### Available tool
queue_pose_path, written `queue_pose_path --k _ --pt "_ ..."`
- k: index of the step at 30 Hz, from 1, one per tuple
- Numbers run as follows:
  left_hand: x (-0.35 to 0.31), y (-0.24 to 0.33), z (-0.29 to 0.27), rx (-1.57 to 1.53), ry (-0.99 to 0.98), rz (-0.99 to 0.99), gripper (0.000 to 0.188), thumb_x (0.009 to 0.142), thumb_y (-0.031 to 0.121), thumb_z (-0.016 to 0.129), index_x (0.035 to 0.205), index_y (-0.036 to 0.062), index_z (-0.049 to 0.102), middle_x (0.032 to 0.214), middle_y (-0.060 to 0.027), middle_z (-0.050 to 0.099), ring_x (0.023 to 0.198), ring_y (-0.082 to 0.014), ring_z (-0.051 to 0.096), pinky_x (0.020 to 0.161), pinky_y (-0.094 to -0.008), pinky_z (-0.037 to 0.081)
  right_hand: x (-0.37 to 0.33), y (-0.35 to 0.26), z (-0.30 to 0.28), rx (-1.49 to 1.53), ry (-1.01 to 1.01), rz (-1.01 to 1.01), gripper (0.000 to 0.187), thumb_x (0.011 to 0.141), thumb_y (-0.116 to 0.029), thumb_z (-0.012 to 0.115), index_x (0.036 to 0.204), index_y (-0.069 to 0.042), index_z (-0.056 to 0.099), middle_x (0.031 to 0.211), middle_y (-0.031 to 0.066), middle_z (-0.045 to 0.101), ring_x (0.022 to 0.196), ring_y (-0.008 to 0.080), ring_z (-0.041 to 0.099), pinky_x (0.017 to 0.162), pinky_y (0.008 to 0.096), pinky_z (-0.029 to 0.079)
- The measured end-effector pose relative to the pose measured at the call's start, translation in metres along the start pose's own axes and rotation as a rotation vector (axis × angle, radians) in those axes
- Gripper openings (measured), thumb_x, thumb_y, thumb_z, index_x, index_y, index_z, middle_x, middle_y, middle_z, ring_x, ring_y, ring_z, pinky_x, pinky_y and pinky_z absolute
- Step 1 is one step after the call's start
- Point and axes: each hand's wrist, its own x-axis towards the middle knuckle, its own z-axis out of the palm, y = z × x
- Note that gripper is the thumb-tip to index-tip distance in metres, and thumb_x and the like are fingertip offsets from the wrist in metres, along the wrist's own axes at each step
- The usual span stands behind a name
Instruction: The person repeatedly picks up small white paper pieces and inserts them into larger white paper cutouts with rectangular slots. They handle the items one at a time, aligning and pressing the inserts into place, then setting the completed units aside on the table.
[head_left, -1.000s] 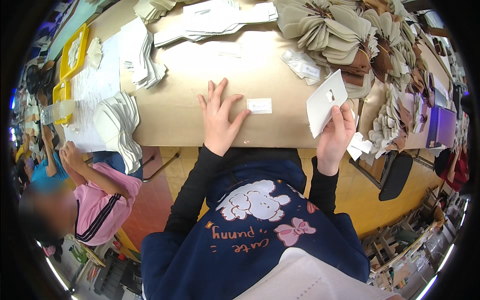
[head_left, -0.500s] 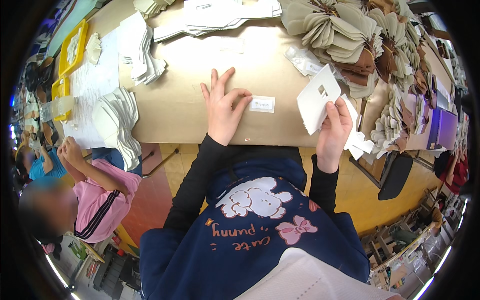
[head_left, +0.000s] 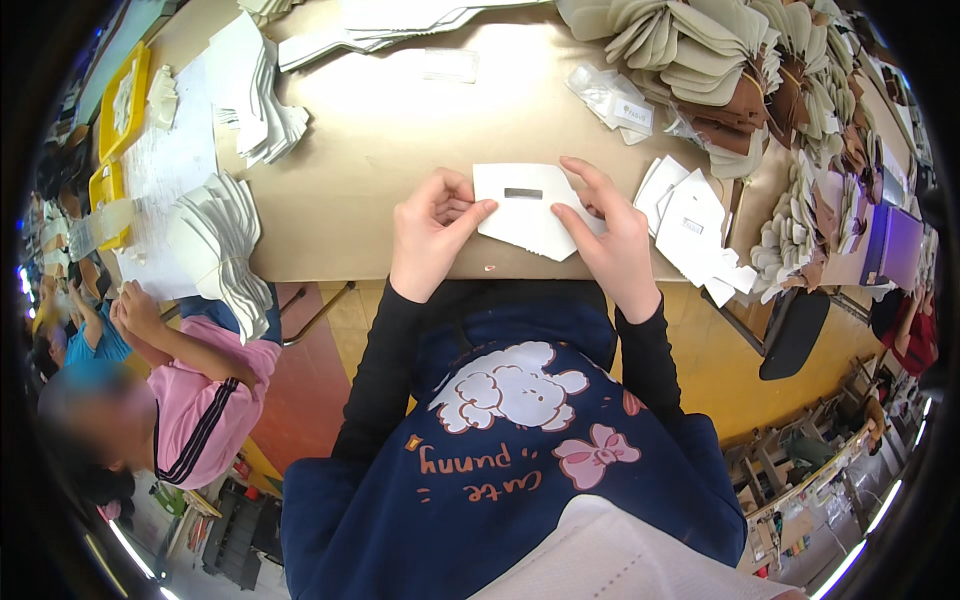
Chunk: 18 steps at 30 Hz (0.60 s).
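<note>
Between my hands, at the table's near edge, is a flat white cut piece with a small rectangular slot near its upper side. My left hand is closed at its left edge, thumb on top and fingers curled. The right hand grips the right side, its thumb on the face and its index finger stretched over the top corner. The small white label is out of sight; the white piece covers that spot, and only a dark grey strip shows through the slot. More white cut pieces lie right of my right hand.
Clear bags with labels and bundled beige and brown pieces lie at the far right. A transparent strip is farther back. White stacks and yellow trays stand left, beside a person in pink.
My right hand has brought the white piece leftward and lowered it in front of me, over the label's place. My left hand has left the label and taken the piece's left edge.
</note>
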Motion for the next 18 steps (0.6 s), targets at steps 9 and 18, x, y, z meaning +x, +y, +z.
queue_pose_path --k 9,18 --pt "0.001 0.004 0.001 0.255 0.033 0.053 0.012 0.089 0.0 0.074 0.098 -0.0062 0.071 0.086 -0.0055 0.071 0.073 -0.0073 0.063 0.068 -0.0223 0.052 0.007 0.017 0.005 -0.202 0.059 -0.275 0.019 0.081 -0.004 0.077 0.1 -0.005 0.073 0.081 0.0071 0.065 0.067 0.0212 0.057 0.064 0.032 0.047" --pt "0.002 0.005 0.0 0.309 0.03 0.063 0.012 0.086 0.001 0.077 0.095 -0.0046 0.072 0.082 -0.0036 0.069 0.066 -0.0054 0.057 0.062 -0.0211 0.049 0.011 0.018 0.004 -0.206 0.037 -0.252 0.02 0.08 -0.005 0.078 0.099 -0.007 0.074 0.076 0.0049 0.06 0.066 0.0188 0.053 0.063 0.0317 0.044"
